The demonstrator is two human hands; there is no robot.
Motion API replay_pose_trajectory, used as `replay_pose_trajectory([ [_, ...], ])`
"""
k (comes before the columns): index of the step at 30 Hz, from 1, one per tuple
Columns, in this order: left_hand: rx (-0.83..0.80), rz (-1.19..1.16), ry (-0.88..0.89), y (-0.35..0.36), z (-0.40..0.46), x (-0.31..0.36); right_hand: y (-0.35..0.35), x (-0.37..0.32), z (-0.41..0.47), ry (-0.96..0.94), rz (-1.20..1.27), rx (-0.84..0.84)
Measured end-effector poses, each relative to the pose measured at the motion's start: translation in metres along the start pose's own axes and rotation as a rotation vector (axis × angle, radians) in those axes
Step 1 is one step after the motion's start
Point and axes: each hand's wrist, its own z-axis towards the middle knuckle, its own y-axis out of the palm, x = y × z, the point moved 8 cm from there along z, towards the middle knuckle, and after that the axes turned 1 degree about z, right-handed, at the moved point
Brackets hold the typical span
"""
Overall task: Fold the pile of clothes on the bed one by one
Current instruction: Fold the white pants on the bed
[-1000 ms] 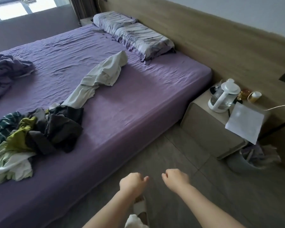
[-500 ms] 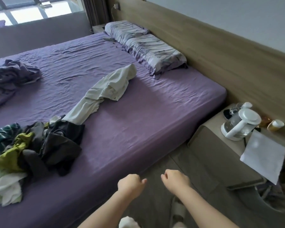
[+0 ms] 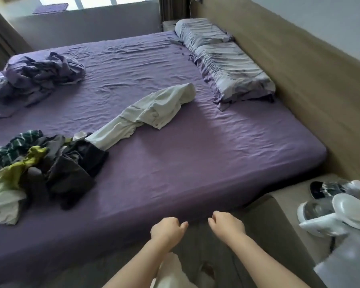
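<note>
Two pillows (image 3: 227,65) by headboard (image 3: 299,84) — kettle (image 3: 337,213) on nightstand (image 3: 287,206)

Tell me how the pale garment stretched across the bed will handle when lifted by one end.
The pale garment will probably be floppy: it lies limp, creased and bunched on the sheet. It looks light, so one hand should likely lift it. Its lower end appears to reach into the clothes pile, so it may drag a dark piece along.

The purple-sheeted bed (image 3: 195,163) carries a mixed pile of clothes (image 3: 40,163) at its near left, pale trousers (image 3: 146,115) mid-bed, a crumpled quilt (image 3: 33,77) far left, two pillows (image 3: 227,65) by the headboard.
</note>
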Motion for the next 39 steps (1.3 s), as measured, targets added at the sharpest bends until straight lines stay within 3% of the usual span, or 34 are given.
replay_pose_trajectory([
  [10, 0.038, -0.092, -0.142, -0.029, 0.023, 0.005, -0.017, -0.027, 0.047, -0.121, -0.018, -0.097],
  [27, -0.016, -0.109, -0.080, -0.120, 0.155, -0.037, -0.090, -0.091, 0.153, -0.061, -0.013, -0.047],
  [39, -0.031, -0.171, -0.197, -0.152, 0.189, -0.075, -0.113, -0.151, 0.214, -0.156, -0.104, -0.105],
])
